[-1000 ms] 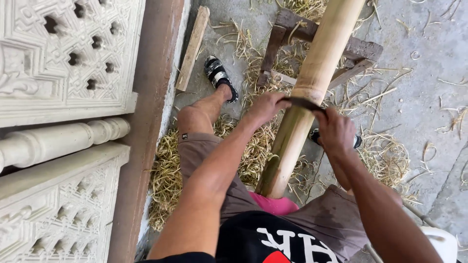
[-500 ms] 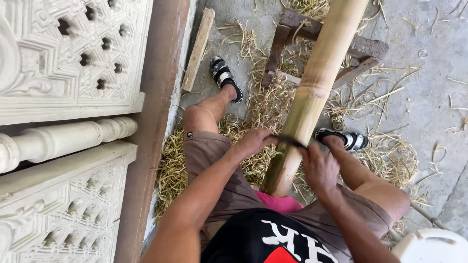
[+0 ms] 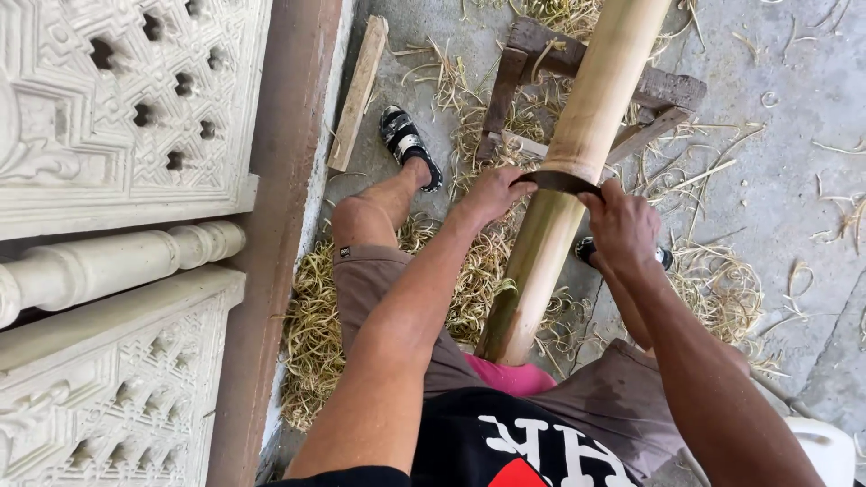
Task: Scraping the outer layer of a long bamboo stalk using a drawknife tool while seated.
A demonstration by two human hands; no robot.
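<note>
Far left: carved white stone panels with pierced patterns, and a pale turned baluster lying between two of them. Next, a brown wooden post running top to bottom, then a short wooden plank flat on the concrete beside a sandalled foot.

At centre, heaps of straw-coloured shavings around the seated legs. Left hand clenched around the left end of a dark curved blade, thumb and fingers wrapped tight. Blade laid crosswise over a thick bamboo pole, touching its surface at the line where green skin gives way to pale scraped wood.

Pole's long axis slanted: near end low, between the knees just above a pink cloth, far end rising up and to the right over a rough wooden trestle. Pole straight ahead of the body, between both hands, neither clearly nearer; blade at right angles to that axis.

Right hand closed on the blade's right end, knuckles up. Further right, bare grey concrete floor with scattered curls, and a white plastic container at the lower corner.
</note>
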